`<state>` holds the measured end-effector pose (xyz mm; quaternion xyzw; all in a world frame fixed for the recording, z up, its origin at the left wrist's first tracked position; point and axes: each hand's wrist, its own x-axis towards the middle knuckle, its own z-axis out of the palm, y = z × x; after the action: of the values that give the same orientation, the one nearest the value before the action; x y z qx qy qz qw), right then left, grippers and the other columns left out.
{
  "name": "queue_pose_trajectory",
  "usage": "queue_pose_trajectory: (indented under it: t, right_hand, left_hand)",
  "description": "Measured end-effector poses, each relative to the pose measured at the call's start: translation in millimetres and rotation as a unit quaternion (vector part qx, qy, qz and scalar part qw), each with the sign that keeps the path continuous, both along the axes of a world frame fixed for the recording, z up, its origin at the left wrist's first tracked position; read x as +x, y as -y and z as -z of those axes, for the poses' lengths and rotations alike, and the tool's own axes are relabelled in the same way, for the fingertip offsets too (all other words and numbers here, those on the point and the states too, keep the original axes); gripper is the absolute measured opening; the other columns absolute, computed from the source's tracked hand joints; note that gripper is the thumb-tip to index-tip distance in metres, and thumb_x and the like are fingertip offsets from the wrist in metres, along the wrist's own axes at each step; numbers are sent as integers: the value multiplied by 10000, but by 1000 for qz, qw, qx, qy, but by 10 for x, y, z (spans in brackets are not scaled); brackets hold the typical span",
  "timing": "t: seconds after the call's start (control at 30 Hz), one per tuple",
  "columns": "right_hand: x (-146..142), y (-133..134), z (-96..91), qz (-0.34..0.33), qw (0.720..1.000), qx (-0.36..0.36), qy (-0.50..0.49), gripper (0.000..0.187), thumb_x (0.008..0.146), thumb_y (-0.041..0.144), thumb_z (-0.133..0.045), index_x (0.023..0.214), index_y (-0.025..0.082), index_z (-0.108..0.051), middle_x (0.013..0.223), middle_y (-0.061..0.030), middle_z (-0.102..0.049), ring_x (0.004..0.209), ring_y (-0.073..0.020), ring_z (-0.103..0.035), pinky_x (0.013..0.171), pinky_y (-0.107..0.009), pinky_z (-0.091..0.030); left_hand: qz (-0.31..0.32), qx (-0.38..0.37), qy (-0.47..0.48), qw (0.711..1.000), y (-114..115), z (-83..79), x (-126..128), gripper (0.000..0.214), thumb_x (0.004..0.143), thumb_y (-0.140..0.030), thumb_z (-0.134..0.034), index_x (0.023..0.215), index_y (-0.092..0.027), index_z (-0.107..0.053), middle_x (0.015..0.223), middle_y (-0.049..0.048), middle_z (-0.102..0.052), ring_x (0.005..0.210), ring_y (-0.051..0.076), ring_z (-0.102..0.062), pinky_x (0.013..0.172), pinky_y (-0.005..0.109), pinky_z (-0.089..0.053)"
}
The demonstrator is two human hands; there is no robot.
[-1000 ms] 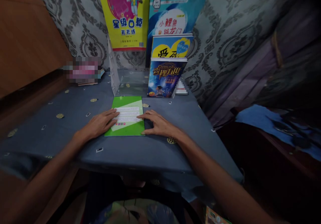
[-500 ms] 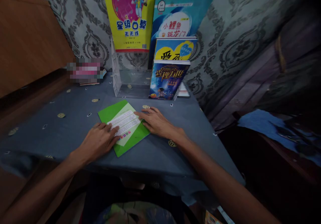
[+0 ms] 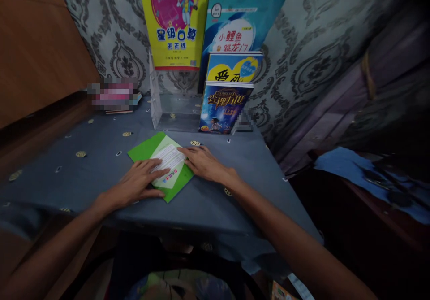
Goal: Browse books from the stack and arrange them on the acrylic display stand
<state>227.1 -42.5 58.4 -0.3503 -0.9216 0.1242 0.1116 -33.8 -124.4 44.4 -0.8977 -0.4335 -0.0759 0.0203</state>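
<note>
A thin green booklet (image 3: 148, 150) with a pale printed panel lies turned at an angle on the grey-blue table cloth (image 3: 83, 179). My left hand (image 3: 139, 183) rests flat on the booklet's near left part, fingers stretched out over it. My right hand (image 3: 203, 163) lies flat on the booklet's right edge, fingers spread and pointing left. Neither hand grips anything.
A clear plastic book stand (image 3: 168, 107) at the back holds a dark blue book (image 3: 223, 107) with a blue-yellow book (image 3: 233, 67) behind it. A yellow book (image 3: 174, 22) and a teal book (image 3: 238, 26) lean on the patterned wall. A wooden panel (image 3: 36, 53) stands left.
The booklet has been turned from square to slanted, its far end swinging left. Both hands stayed on it, and my left hand slid further onto it.
</note>
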Motion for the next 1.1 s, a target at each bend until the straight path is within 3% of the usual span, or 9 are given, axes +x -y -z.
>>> queue_pose_trajectory:
  t: [0.2,0.33,0.5,0.73,1.0,1.1]
  right_hand:
    - [-179,-257,168,48,999,4,-1,460,993,124,-391,1441,169,-484,1486,-155,-529,1426,-273,-434,1175,-524,-298]
    - [-163,-252,299,91,995,19,-20,427,1020,179,-371,1420,168,-518,1520,-145,-493,1455,-255,-393,1195,-515,-273]
    - [-16,-95,381,75,995,43,-51,400,1020,225,-391,1366,164,-582,1501,-144,-516,1457,-249,-390,1205,-496,-273]
    - [50,-45,421,72,994,37,-77,407,995,206,-429,1369,170,-585,1507,-140,-509,1453,-246,-397,1207,-501,-280]
    - [49,-61,435,78,992,39,-91,396,980,200,-449,1339,181,-613,1487,-131,-535,1432,-248,-426,1189,-509,-305]
    - [64,-31,406,66,992,43,-101,358,986,239,-472,1293,178,-646,1433,-142,-587,1381,-261,-486,1159,-511,-337]
  left_hand:
    - [-76,56,-39,995,-139,65,341,621,931,-629,-500,1396,-221,-553,1389,178,-562,1263,332,-527,976,469,-436]
    - [-90,62,-46,993,-215,55,383,618,935,-643,-478,1381,-225,-562,1378,166,-573,1254,321,-531,986,451,-425]
    - [-39,61,-33,997,-263,87,279,683,912,-691,-472,1425,-243,-516,1420,150,-555,1311,323,-489,1012,453,-403]
    - [14,62,-34,997,-331,109,290,612,970,-646,-378,1411,-253,-539,1372,119,-620,1299,282,-537,1030,425,-412]
    - [34,111,16,993,-349,130,336,512,1021,-542,-345,1250,-202,-651,1206,106,-722,1165,250,-656,967,382,-496]
    - [25,109,34,993,-318,112,355,498,1019,-543,-356,1116,-185,-688,1053,110,-752,1014,235,-705,856,339,-525]
